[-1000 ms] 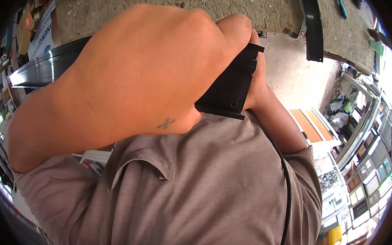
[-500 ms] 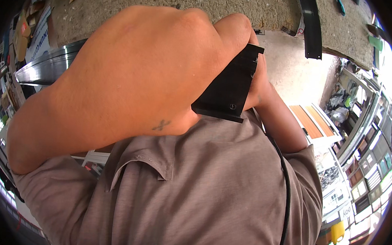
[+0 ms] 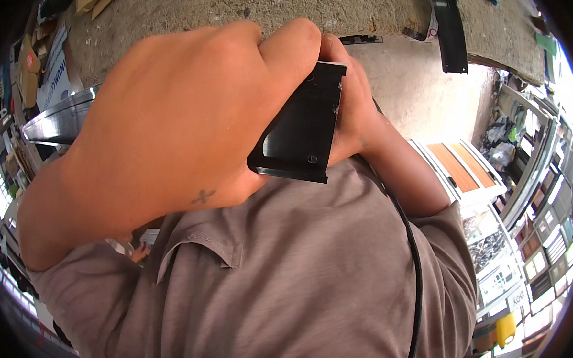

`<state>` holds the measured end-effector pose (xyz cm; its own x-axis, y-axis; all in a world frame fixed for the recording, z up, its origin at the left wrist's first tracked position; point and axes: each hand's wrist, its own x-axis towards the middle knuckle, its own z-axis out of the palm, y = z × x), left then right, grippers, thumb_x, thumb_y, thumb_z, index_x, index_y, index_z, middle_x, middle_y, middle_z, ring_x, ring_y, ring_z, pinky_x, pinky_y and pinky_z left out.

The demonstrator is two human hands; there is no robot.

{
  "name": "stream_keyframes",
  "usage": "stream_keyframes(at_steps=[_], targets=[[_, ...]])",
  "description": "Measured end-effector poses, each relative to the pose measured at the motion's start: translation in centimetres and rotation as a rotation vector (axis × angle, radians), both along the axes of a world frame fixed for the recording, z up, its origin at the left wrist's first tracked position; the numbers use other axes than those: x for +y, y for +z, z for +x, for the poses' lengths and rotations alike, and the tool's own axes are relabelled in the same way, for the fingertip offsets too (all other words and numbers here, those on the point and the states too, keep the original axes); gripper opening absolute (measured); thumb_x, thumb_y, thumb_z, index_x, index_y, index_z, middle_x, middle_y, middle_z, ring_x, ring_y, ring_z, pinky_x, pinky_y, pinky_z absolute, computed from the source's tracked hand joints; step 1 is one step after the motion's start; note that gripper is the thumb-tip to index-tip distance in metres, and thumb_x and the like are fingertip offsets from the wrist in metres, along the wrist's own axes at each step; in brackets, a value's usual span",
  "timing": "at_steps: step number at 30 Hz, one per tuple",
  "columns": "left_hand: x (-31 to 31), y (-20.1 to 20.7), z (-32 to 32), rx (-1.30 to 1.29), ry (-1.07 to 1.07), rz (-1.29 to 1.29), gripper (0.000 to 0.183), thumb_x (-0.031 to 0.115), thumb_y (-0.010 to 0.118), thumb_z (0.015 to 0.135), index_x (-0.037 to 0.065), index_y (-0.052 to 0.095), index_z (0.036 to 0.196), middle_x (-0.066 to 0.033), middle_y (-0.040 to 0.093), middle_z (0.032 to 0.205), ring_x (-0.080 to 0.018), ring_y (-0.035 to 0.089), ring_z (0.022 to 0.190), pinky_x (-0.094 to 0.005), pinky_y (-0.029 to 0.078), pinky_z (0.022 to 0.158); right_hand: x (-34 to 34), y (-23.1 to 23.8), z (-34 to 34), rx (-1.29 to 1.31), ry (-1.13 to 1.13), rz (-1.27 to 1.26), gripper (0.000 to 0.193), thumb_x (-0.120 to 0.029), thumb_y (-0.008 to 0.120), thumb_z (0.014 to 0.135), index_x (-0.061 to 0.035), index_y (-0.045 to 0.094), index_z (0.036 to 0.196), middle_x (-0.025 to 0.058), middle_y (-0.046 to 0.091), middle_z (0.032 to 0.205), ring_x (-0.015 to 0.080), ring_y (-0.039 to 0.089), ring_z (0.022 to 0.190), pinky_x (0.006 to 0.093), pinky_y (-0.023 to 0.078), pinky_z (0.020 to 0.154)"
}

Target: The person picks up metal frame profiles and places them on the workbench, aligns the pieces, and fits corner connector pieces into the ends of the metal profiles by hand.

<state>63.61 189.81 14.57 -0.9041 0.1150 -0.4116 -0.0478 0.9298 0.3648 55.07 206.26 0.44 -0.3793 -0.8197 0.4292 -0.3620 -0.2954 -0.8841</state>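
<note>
Close in front of my chest, my left hand is closed around a short piece of black channel profile. The profile has a flat face, raised lips along its edges, a small round hole near its lower end and a rough right edge. On the far side of it, my right hand presses against that rough edge with its fingers curled. The profile and my left hand hide most of the right fingertips.
A worn, rough workbench runs across the top. On its right part a longer black profile overhangs the front edge. Shiny metal lengths lie at left. Panels with orange-brown strips stand at right, with a yellow container lower down.
Both hands and the held profile have shifted left in the picture, and the profile has turned a little more upright. The grip looks the same.
</note>
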Motion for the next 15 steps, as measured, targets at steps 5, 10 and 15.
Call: stream_keyframes(at_steps=[5, 10, 15], targets=[[0.16, -0.06, 0.16, -0.002, 0.02, 0.017, 0.06, 0.023, 0.085, 0.063, 0.006, 0.049, 0.108, -0.0138, 0.062, 0.09, -0.0384, 0.066, 0.084, -0.0481, 0.053, 0.067, 0.15, 0.02, 0.23, -0.136, 0.02, 0.028, 0.074, -0.026, 0.09, 0.056, 0.0005, 0.056, 0.116, 0.0146, 0.065, 0.105, 0.0342, 0.067, 0.092, 0.0388, 0.054, 0.078], [0.06, -0.14, 0.22, 0.015, 0.016, 0.009, 0.06, 0.021, 0.085, 0.063, 0.005, 0.049, 0.108, -0.0144, 0.062, 0.09, -0.039, 0.067, 0.084, -0.0484, 0.052, 0.067, -0.09, 0.0, -0.05, -0.028, 0.009, -0.019, 0.076, -0.028, 0.091, 0.056, 0.0013, 0.056, 0.116, 0.0152, 0.065, 0.105, 0.0345, 0.068, 0.09, 0.0387, 0.054, 0.077], [0.13, 0.15, 0.2, 0.003, 0.023, -0.001, 0.06, 0.02, 0.085, 0.062, 0.006, 0.049, 0.107, -0.015, 0.062, 0.091, -0.0393, 0.067, 0.085, -0.0486, 0.052, 0.067, -0.11, -0.33, 0.03, -0.103, 0.057, -0.031, 0.077, -0.028, 0.091, 0.057, 0.0017, 0.055, 0.118, 0.0152, 0.064, 0.104, 0.0351, 0.068, 0.091, 0.0389, 0.055, 0.077]])
